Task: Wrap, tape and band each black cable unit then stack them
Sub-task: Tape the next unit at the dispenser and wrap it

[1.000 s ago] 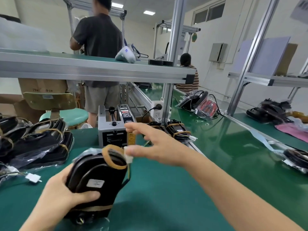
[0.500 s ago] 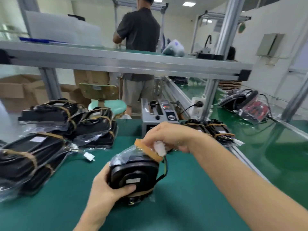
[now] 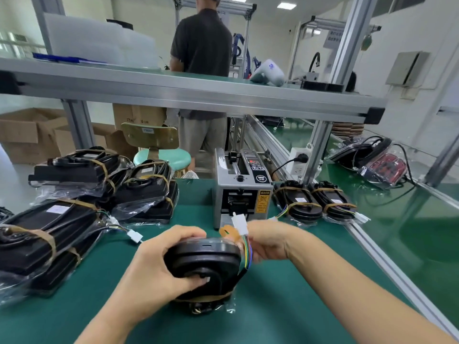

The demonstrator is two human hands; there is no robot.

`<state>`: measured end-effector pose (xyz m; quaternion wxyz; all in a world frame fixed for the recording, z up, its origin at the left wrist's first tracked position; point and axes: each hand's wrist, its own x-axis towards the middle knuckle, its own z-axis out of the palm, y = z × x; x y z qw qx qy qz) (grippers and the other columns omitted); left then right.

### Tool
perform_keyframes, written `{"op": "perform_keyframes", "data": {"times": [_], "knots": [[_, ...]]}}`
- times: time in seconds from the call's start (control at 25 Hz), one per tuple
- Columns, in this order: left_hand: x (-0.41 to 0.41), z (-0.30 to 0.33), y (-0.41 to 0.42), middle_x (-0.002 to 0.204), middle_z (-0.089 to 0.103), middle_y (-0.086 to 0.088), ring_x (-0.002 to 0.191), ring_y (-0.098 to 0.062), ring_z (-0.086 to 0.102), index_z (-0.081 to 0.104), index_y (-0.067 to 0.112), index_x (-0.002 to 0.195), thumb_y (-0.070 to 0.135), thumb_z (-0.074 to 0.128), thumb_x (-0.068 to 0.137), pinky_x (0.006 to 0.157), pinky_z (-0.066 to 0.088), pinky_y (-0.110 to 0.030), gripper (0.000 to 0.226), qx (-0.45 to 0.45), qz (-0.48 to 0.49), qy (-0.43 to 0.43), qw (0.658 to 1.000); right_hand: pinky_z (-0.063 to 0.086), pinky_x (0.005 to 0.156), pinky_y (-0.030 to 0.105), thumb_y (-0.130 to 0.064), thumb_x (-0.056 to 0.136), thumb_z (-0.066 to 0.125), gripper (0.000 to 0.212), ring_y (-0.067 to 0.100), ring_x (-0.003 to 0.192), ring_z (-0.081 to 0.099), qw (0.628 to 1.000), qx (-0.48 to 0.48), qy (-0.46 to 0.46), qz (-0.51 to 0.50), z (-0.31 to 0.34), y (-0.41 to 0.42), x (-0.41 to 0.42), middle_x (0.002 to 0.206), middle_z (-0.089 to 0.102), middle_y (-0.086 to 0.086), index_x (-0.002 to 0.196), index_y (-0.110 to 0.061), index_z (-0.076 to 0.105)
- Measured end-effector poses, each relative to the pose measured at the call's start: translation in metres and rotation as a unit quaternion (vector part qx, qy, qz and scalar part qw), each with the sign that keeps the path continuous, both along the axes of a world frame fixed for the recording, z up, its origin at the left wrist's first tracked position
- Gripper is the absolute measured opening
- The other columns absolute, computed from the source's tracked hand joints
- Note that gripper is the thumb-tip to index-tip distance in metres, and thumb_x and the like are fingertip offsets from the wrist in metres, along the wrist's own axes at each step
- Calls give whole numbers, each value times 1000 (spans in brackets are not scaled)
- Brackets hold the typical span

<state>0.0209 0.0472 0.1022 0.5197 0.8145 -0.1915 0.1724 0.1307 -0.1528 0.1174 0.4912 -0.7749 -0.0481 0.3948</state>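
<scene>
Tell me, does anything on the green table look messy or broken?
Nothing looks broken. The left hand grips the black cable unit while the right hand holds its rubber band and white plug. The banded stack on the left just sits a bit unevenly.

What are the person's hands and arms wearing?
Nothing. The left hand and the right hand are bare, with no gloves, rings or watch showing. Both forearms are bare too, and no sleeves come into view.
</scene>
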Motion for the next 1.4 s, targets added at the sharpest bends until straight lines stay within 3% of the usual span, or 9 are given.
{"op": "perform_keyframes", "data": {"times": [0.12,0.2,0.28,0.52,0.72,0.88,1.12,1.32,1.4], "knots": [[8,1,-1,103,68,9,95,-8,66,64,34,104,12,86,51,83,49,-15,61,-1,-25,18,1000,37,53,15,-28,94,53,17,5,60,51,983,57,-104,-141,-7,-17,-18,75,56,-4,81,-21,61],[9,1,-2,102,70,9,93,-8,68,64,36,103,13,86,51,82,51,-16,61,-22,-18,27,999,41,61,7,-30,94,56,12,-2,71,58,919,132,-256,-269,-2,-25,-33,85,65,-12,96,-23,66],[8,-1,-5,98,71,10,89,-6,68,65,38,103,14,85,50,80,50,-14,63,-26,0,27,999,40,71,0,-38,91,59,17,-11,87,60,894,176,-337,-236,6,-28,-45,95,69,-20,104,-29,66],[5,-5,-5,99,66,7,94,-12,66,49,44,122,15,86,47,81,49,-15,88,-41,26,45,998,42,105,38,-56,92,44,52,20,116,58,943,179,-274,-59,14,-12,-58,115,70,0,110,-14,70],[14,6,8,125,60,18,109,-11,63,53,52,121,15,84,49,85,48,-14,87,-41,-104,134,985,41,100,35,-50,91,47,51,11,105,60,947,220,-226,-56,9,-10,-54,110,70,2,106,-8,69],[24,17,16,110,70,0,101,-15,67,66,36,111,9,80,50,83,50,-19,68,-6,-171,173,970,43,92,28,-38,91,48,30,5,92,60,939,275,-201,-43,7,-7,-54,96,69,-7,93,-19,71],[11,3,18,91,73,10,79,-3,69,67,36,99,6,87,46,72,47,-6,64,-75,102,45,991,48,65,17,-22,91,61,14,6,72,63,906,169,-269,-278,-11,-14,-23,78,68,-5,84,-18,72],[1,-8,-4,106,62,27,90,5,61,59,45,105,4,83,52,84,46,-17,71,-48,268,5,962,46,67,32,-19,90,60,21,12,61,54,870,71,-276,-402,-28,-7,20,63,62,-6,70,-25,67],[2,-8,-9,114,58,26,96,11,56,58,43,102,3,84,53,86,40,-7,68,-29,276,-27,960,46,67,33,-19,89,62,24,14,58,52,863,70,-257,-430,-32,2,32,58,60,-3,66,-23,66]]}}
